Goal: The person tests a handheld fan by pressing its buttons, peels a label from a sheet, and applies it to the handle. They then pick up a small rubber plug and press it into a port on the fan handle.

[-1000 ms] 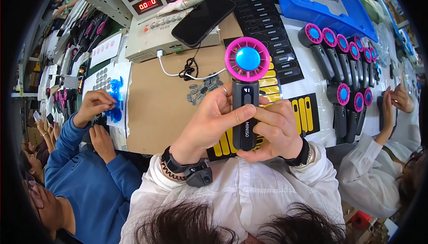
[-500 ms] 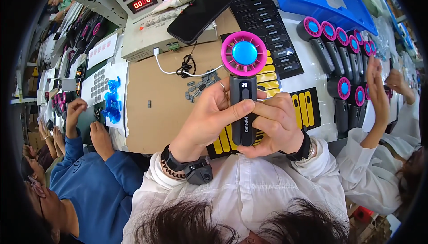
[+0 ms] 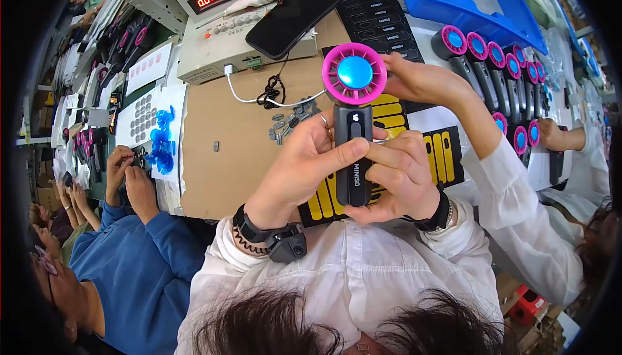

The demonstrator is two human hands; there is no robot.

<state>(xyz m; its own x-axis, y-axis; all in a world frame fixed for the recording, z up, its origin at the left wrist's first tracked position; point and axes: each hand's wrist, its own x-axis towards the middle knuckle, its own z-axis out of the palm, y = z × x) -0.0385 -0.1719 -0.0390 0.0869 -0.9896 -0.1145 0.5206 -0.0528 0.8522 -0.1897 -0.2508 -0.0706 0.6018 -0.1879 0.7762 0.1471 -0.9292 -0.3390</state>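
Note:
A handheld fan (image 3: 351, 180) with a pink ringed head, a shiny blue hub and a dark grey handle stands upright before my chest. My left hand (image 3: 304, 167) is closed around the handle, its thumb pressed on the front below a small lit display. From the other side my right hand (image 3: 408, 180) grips the lower handle with bent fingers; its fingertips are partly hidden. A white cable (image 3: 295, 105) runs toward the fan's head, its end hidden behind the fan. A co-worker's hand (image 3: 431, 84) reaches in from the right, beside the fan head.
Small grey pieces (image 3: 295, 120) lie on the brown board (image 3: 227, 167). Yellow strip sheets (image 3: 440, 157) lie under my hands. A phone (image 3: 291, 21) rests on a meter box (image 3: 217, 53). Several pink-headed fans (image 3: 477, 47) and a blue tray (image 3: 440, 1) fill the right side.
The co-worker's arm at the right has swung in across the table toward the fan head. The fan's display has changed. The left co-worker's hands have come together. My grip stays nearly the same.

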